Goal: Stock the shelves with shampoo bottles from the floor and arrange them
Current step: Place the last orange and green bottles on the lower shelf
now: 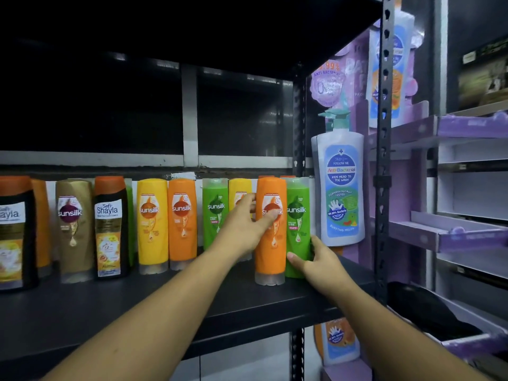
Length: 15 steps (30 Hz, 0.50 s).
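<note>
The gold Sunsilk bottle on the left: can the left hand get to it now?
Probably yes. The left hand is on the orange bottle, and the gold Sunsilk bottle stands in the front row, nothing before it.

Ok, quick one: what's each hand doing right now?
Left hand: closed around the orange Sunsilk bottle, thumb on its label.
Right hand: gripping the lower part of the green Sunsilk bottle next to it.

Bare shelf front [137, 312] is lying open for reaching. Bottle row [181, 221] is blocking the back; upright post [383, 188] is closing the right side.
</note>
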Tool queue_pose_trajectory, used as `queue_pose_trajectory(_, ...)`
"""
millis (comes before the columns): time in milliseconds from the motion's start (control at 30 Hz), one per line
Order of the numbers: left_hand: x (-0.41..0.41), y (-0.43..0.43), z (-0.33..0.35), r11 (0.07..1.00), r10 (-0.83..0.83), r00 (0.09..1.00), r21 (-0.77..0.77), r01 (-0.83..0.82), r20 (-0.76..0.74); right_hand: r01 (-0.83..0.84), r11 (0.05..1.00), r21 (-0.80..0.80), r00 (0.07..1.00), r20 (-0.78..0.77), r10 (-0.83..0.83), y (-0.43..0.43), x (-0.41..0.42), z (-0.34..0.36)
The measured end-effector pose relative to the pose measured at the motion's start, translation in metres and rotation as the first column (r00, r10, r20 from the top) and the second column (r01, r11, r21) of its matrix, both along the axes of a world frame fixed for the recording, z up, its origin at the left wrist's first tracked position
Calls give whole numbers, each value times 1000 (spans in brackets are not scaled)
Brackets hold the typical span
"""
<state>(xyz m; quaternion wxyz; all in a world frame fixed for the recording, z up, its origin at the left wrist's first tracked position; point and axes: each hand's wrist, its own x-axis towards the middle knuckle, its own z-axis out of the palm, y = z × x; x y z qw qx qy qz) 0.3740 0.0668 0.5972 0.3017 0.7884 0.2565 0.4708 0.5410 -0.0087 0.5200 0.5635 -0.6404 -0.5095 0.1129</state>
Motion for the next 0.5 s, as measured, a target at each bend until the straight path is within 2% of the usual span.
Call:
queue_pose_trajectory(100,-1,-1,-14,999,-33,999,-43,32,-28,1,1000,31,999,-44,1,1,2,-2)
queue_pose_trajectory(200,-4,2,-37,995,-74,976,-79,59,-203,0,999,39,998,-55,2,3,3,-3)
queue_pose_trajectory(267,-4,4,-50,995,-52,959,-92,27,-277,15,999,37,999,-50,-13,5,3,-4)
queue_pose_trajectory(500,24,22,-54,993,84,934,-46,-107,-348,156,988,-16,986,-58,-156,30,14,0)
